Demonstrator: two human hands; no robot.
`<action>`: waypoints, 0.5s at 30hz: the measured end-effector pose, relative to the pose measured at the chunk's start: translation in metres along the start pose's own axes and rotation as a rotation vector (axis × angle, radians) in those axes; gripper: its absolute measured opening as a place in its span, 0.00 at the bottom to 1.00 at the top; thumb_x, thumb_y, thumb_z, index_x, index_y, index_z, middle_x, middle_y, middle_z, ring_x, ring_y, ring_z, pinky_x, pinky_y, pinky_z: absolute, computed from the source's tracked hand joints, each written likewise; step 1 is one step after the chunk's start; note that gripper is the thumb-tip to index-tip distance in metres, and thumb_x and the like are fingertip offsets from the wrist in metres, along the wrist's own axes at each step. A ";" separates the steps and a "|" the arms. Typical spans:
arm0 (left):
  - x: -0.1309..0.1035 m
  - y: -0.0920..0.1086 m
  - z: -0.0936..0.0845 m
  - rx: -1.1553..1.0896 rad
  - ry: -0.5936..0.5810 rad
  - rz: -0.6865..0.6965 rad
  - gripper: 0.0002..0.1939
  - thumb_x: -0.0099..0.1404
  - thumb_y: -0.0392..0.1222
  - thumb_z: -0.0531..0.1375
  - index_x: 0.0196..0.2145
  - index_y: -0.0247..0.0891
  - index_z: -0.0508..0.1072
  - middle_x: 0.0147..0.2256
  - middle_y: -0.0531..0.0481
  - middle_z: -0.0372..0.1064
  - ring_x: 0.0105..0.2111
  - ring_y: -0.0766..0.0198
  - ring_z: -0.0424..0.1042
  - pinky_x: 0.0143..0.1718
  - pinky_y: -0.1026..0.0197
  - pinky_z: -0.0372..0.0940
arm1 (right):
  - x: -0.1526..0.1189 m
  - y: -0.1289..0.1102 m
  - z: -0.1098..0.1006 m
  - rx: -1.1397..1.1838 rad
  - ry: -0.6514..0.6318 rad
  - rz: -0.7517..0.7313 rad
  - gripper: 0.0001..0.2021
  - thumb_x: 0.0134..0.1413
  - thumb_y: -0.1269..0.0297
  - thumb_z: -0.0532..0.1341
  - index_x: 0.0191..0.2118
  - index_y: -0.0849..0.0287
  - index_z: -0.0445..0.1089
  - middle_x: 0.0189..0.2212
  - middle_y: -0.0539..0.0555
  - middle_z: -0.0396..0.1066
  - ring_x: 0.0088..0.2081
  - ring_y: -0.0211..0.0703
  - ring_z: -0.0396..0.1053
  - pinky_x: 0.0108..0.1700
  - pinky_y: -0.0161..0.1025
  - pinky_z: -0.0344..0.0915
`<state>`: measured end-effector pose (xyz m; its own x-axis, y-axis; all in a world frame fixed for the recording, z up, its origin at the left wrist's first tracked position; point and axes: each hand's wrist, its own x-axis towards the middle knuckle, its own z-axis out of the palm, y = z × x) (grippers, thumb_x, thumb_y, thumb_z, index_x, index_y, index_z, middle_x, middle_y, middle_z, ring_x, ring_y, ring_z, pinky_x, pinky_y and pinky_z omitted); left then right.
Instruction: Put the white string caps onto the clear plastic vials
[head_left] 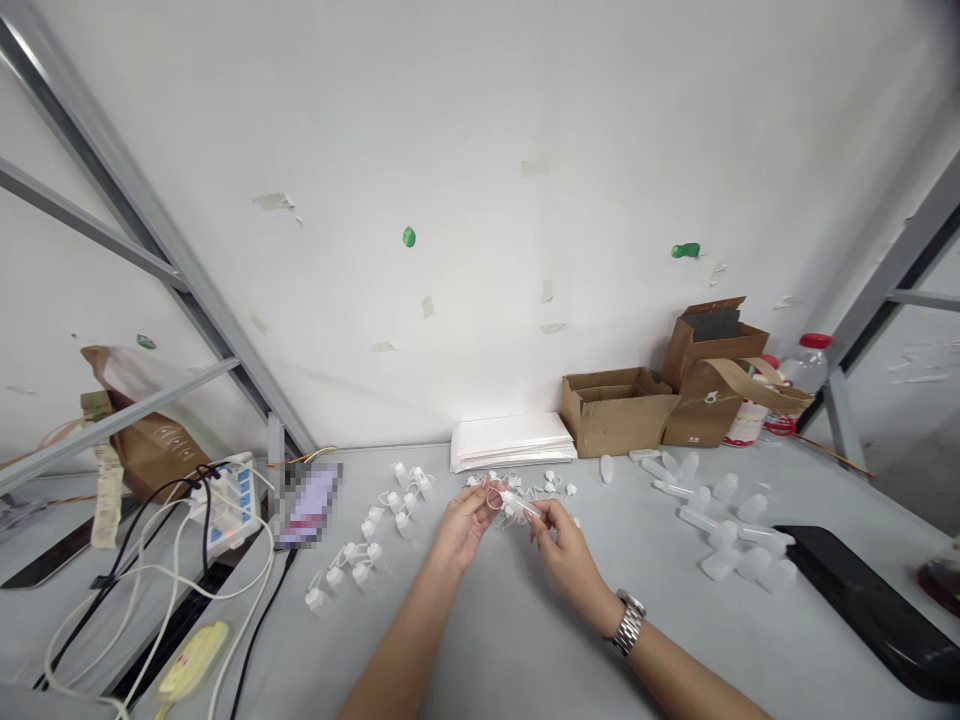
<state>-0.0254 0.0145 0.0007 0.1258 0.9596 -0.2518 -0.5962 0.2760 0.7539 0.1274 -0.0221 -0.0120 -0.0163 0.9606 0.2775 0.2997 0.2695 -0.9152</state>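
Note:
Near the middle of the grey table, my left hand [466, 520] pinches a white looped cap [496, 492]. Slanting down to the right from that cap is a small clear bottle [523, 506], its lower end held between the fingers of my right hand [553, 530]. Cap and bottle meet between the hands; whether they are fastened cannot be made out. More looped caps [551, 484] lie just behind my hands. To the left stand several small capped bottles [403, 522] with loops. Several translucent bottles without loops [724, 535] lie and stand in a loose group at the right.
White flat packs [512, 440] lie against the wall beside an open cardboard box [619, 410] and a brown paper bag [701, 400]. A black case [870, 605] is at the right. A phone [309, 505], power strip [231, 505] and tangled cables occupy the left.

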 end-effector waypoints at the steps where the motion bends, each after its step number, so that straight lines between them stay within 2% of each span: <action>1: 0.000 0.000 0.000 0.000 0.002 0.000 0.05 0.52 0.36 0.62 0.29 0.34 0.74 0.32 0.46 0.75 0.30 0.67 0.73 0.38 0.66 0.64 | 0.000 0.000 0.000 -0.011 -0.003 -0.005 0.11 0.55 0.56 0.51 0.31 0.56 0.64 0.23 0.50 0.64 0.28 0.42 0.60 0.32 0.38 0.55; 6: 0.002 -0.001 -0.002 0.004 0.024 0.008 0.07 0.51 0.36 0.63 0.30 0.33 0.74 0.33 0.45 0.75 0.31 0.67 0.73 0.38 0.66 0.64 | 0.001 0.003 0.000 -0.125 -0.029 -0.046 0.11 0.56 0.57 0.49 0.30 0.57 0.63 0.22 0.49 0.64 0.27 0.42 0.61 0.33 0.38 0.57; 11: 0.002 -0.003 -0.002 0.017 0.058 0.013 0.08 0.48 0.36 0.64 0.29 0.33 0.75 0.32 0.45 0.75 0.31 0.66 0.73 0.40 0.65 0.63 | -0.003 0.006 0.000 -0.266 -0.029 -0.059 0.11 0.56 0.57 0.50 0.35 0.57 0.63 0.26 0.53 0.66 0.33 0.46 0.61 0.38 0.42 0.58; 15: 0.000 -0.004 0.002 0.071 0.067 0.062 0.10 0.44 0.39 0.67 0.27 0.33 0.75 0.30 0.45 0.75 0.31 0.65 0.73 0.42 0.63 0.62 | -0.005 0.006 0.000 -0.310 -0.041 -0.076 0.10 0.57 0.58 0.50 0.35 0.58 0.63 0.26 0.54 0.66 0.34 0.47 0.60 0.39 0.44 0.58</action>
<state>-0.0218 0.0139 -0.0014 0.0353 0.9697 -0.2416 -0.5436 0.2214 0.8096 0.1294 -0.0254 -0.0188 -0.0863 0.9421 0.3241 0.5725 0.3131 -0.7577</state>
